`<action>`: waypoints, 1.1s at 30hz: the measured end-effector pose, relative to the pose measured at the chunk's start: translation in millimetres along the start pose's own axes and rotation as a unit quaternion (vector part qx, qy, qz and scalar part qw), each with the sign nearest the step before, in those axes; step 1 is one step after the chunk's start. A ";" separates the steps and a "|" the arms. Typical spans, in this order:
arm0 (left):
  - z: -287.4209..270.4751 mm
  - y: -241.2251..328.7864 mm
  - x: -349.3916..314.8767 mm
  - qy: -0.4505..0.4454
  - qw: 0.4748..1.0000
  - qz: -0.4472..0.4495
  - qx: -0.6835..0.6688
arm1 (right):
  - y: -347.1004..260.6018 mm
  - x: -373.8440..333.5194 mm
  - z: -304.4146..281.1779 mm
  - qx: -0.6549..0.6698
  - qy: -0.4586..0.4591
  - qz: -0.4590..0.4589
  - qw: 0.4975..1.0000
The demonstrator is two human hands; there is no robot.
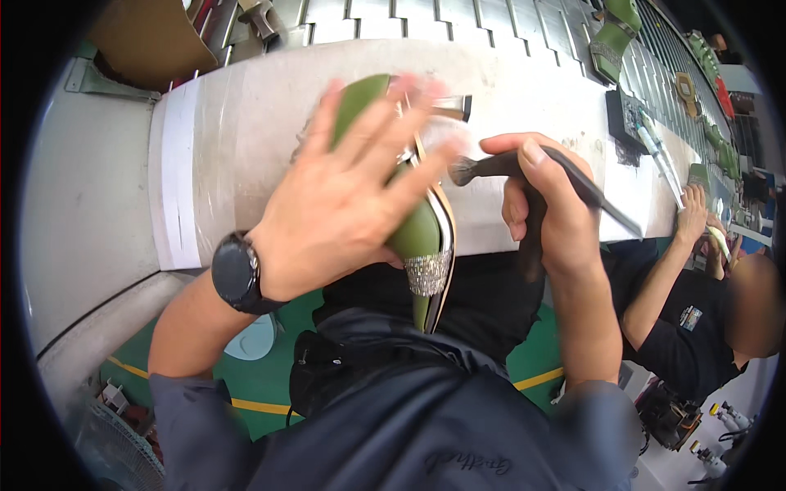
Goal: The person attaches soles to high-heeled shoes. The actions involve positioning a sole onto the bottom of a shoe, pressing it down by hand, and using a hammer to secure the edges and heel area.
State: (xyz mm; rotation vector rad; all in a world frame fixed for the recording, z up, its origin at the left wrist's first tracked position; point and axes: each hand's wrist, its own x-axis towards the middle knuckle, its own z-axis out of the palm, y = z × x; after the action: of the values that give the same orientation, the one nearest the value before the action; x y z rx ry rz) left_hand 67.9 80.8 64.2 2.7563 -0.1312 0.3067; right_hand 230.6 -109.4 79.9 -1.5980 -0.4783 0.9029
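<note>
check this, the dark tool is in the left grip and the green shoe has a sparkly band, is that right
Not quite: the head view shows the dark tool in the right grip, not the left grip. The green shoe does have a sparkly band.

A single line of dark cursive lettering [467, 465] runs across the wearer's dark shirt [368, 409], nearer the body than both the left hand [336, 196] and the right hand [557, 196] and sideways between them. Beyond the right hand, to its right and lower, a small pale printed patch [690, 318] marks a co-worker's black shirt [684, 356]; its print is too small to read.
</note>
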 end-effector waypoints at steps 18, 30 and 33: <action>25.5 -5.6 11.3 0.069 0.990 0.120 -0.011 | -16.0 -53.2 16.2 0.026 0.073 -0.081 0.994; 29.1 -0.8 11.5 0.082 0.990 0.115 0.004 | -6.6 -54.1 12.4 0.063 0.047 -0.057 0.995; 29.6 -4.5 3.9 0.075 0.992 0.105 0.008 | -26.5 -72.0 19.8 -0.049 0.104 -0.087 0.990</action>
State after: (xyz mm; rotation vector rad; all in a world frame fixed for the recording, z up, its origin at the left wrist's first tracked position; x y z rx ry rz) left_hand 78.0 74.0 36.6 2.7257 -0.3834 0.5720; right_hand 175.5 -143.1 125.7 -1.6887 -0.5121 0.5824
